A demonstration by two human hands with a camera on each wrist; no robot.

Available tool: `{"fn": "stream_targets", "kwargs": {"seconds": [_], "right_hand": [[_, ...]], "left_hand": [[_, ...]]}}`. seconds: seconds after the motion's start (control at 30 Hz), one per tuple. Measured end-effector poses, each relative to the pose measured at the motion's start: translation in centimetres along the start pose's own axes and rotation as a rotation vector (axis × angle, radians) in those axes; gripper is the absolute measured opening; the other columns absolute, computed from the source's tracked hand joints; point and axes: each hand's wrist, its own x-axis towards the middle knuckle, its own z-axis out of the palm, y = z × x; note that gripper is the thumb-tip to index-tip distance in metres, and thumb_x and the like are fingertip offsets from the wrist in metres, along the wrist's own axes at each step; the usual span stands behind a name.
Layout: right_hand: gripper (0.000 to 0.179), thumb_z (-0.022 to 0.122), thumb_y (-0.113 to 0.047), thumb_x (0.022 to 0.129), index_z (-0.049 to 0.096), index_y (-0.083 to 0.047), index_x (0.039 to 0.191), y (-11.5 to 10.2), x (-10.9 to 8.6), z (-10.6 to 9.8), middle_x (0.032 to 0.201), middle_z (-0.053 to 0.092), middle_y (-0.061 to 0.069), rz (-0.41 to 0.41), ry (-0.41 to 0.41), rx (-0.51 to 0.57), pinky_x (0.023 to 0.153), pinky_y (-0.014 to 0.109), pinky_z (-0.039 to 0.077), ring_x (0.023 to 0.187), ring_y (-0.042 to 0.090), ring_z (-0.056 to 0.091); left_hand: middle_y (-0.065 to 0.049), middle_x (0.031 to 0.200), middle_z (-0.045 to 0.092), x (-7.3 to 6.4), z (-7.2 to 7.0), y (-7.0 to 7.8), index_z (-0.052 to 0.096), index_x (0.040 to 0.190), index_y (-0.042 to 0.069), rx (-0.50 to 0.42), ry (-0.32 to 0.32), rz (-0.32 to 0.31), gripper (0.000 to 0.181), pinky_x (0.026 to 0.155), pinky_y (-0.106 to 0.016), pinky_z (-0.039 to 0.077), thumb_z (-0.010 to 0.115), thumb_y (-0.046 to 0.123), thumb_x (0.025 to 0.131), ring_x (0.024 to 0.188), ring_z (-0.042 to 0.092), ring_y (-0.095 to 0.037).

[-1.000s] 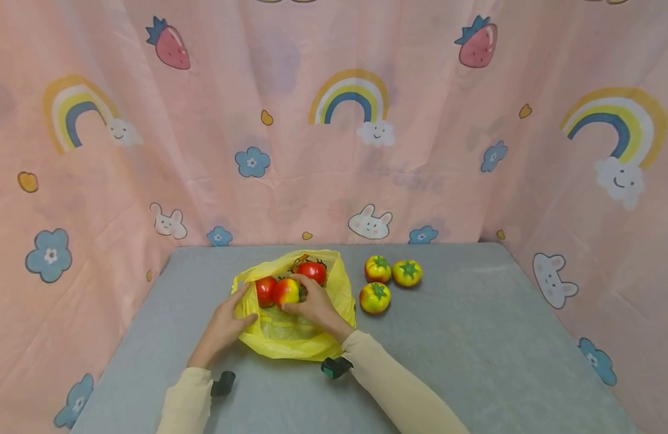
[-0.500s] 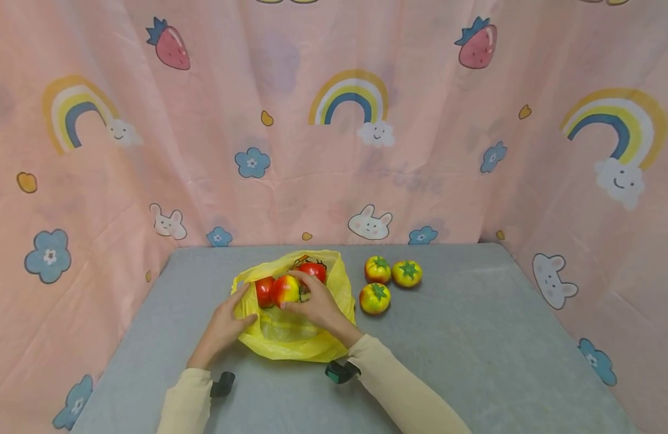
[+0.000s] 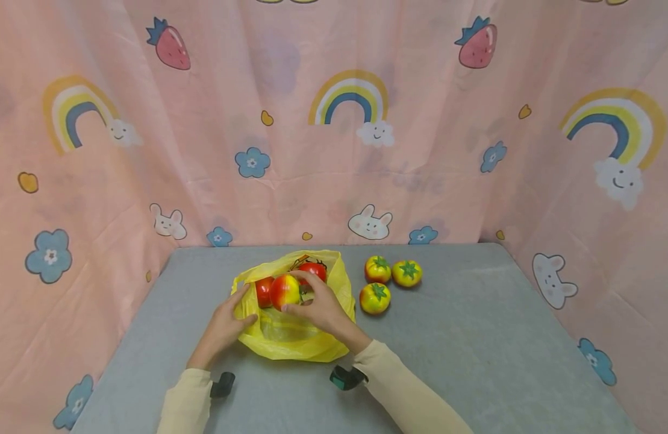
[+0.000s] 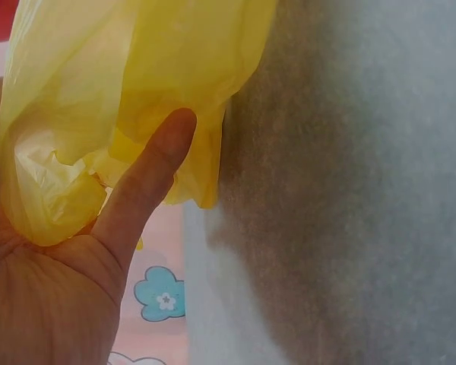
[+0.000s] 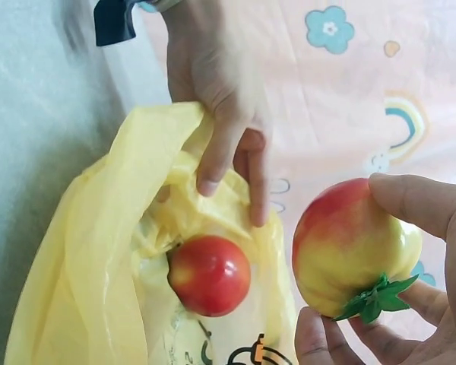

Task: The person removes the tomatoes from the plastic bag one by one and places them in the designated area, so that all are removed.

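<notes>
A yellow plastic bag [image 3: 290, 349] sits on the table, its mouth spread wide. My left hand [image 3: 225, 322] holds the bag's left rim between thumb and fingers; in the left wrist view the thumb [image 4: 148, 171] lies straight along the plastic. With fingertips and thumb, my right hand [image 3: 328, 310] grips a red-and-yellow tomato [image 5: 349, 247] over the bag's opening, its green leafy top turned toward the palm. Inside the bag are a red tomato [image 3: 264, 292] on the left and another red tomato [image 3: 314, 271] at the back, partly behind the right hand.
Right of the bag stand three yellow-and-red tomatoes with green tops: a front tomato [image 3: 374, 298], a back tomato [image 3: 377, 269] and a right tomato [image 3: 407, 273]. The grey table [image 3: 474, 349] ends at a pink patterned curtain [image 3: 334, 187].
My right hand has brought the red-and-yellow tomato slightly left, and it looks a little larger. The right wrist has shifted right and toward me. The left hand keeps its place on the bag.
</notes>
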Motion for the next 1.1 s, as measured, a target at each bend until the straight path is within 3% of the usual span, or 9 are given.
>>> {"fn": "stream_targets", "kwargs": {"seconds": [0.27, 0.57, 0.93, 1.1], "right_hand": [[0.069, 0.08, -0.032, 0.081, 0.049, -0.019, 0.141, 0.0, -1.0, -0.5, 0.142, 0.051, 0.004, -0.019, -0.031, 0.044, 0.099, 0.046, 0.054, 0.122, 0.029, 0.055], [0.066, 0.081, -0.036, 0.079, 0.052, -0.026, 0.138, 0.0, -1.8, -1.2, 0.14, 0.049, 0.001, -0.003, -0.004, 0.058, 0.097, 0.045, 0.055, 0.124, 0.032, 0.053], [0.061, 0.08, -0.028, 0.081, 0.054, -0.025, 0.135, 0.0, -2.9, -2.5, 0.139, 0.051, 0.004, -0.068, 0.005, 0.112, 0.1, 0.05, 0.051, 0.119, 0.027, 0.051], [0.061, 0.08, -0.028, 0.081, 0.054, -0.027, 0.136, 0.1, -3.4, -3.2, 0.141, 0.049, 0.004, -0.052, 0.029, 0.099, 0.1, 0.05, 0.049, 0.12, 0.027, 0.049]], "left_hand": [[-0.013, 0.162, 0.029, 0.0, 0.0, 0.1, 0.029, 0.155, 0.014, 0.0, -0.001, -0.015, 0.074, 0.119, -0.06, 0.019, 0.065, 0.016, 0.09, 0.148, 0.024, -0.042], [-0.013, 0.162, 0.028, 0.0, 0.0, 0.1, 0.029, 0.156, 0.014, -0.007, 0.001, -0.022, 0.075, 0.12, -0.06, 0.019, 0.065, 0.016, 0.09, 0.148, 0.024, -0.042], [-0.015, 0.161, 0.029, -0.1, 0.0, 0.2, 0.03, 0.155, 0.013, 0.001, 0.014, -0.001, 0.075, 0.119, -0.06, 0.02, 0.066, 0.014, 0.089, 0.148, 0.024, -0.044], [-0.015, 0.162, 0.028, 0.0, -0.1, 0.3, 0.029, 0.155, 0.013, 0.0, 0.006, 0.001, 0.076, 0.119, -0.06, 0.02, 0.066, 0.015, 0.089, 0.148, 0.023, -0.043]]}}
